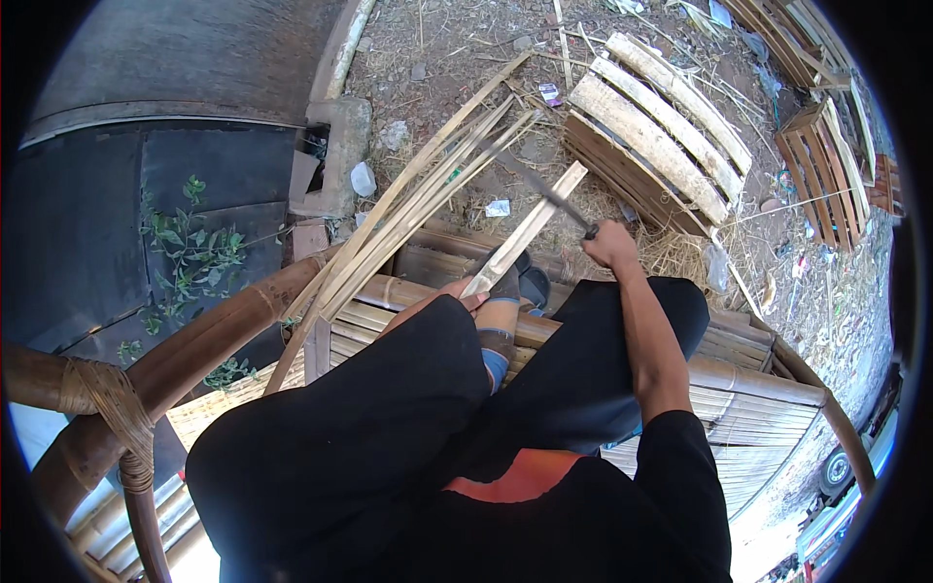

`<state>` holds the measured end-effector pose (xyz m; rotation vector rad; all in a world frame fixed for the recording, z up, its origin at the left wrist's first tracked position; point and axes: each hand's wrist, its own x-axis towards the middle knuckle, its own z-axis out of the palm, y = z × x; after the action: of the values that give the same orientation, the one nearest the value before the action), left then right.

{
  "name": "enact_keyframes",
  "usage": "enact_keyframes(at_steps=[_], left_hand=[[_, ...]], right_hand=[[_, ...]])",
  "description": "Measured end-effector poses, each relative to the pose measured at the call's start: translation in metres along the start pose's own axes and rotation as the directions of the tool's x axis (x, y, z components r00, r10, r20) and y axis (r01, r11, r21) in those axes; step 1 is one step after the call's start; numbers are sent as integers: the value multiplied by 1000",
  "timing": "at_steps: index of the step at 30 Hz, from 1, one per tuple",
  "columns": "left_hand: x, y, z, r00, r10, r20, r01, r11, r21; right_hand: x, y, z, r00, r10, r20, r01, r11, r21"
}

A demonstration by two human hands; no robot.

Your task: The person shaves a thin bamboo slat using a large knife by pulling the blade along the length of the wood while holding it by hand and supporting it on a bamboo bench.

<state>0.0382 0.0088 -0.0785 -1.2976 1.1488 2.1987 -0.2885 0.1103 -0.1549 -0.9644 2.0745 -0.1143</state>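
My right hand (610,245) is closed round the handle of a long dark-bladed knife (544,189). Its blade slants up and left, crossing the upper part of a pale split bamboo piece (525,233). Near my left knee, my left hand (465,291) grips the lower end of that bamboo, partly hidden by my trouser leg. The bamboo leans away from me, up and to the right. To the left, a bundle of long thin bamboo strips (418,209) rests against the bench's front edge, apart from both hands.
I sit on a bamboo bench (748,384) with a thick pole armrest (214,311) at the left. A slatted wooden crate (661,126) lies on the littered ground ahead, and more crates (826,175) stand far right. A leafy plant (194,248) grows by the dark panels at left.
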Motion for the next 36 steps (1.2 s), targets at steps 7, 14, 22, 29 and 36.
enact_keyframes(at_steps=[7,14,22,29,36], left_hand=[[16,-14,-7,976,210,51,-207,976,-62],[12,-20,0,964,260,-59,-262,964,-33],[-9,26,0,984,163,77,-173,971,162],[-26,122,25,974,207,95,-228,879,418],[-37,163,69,936,297,187,-350,831,431]], right_hand=[[23,39,6,957,281,-68,-254,930,266],[25,7,31,962,271,-44,-243,916,320],[18,44,38,911,412,22,-320,672,667],[-79,-66,-8,960,274,59,-38,-81,996],[-144,-126,-3,972,124,-199,233,-412,881]])
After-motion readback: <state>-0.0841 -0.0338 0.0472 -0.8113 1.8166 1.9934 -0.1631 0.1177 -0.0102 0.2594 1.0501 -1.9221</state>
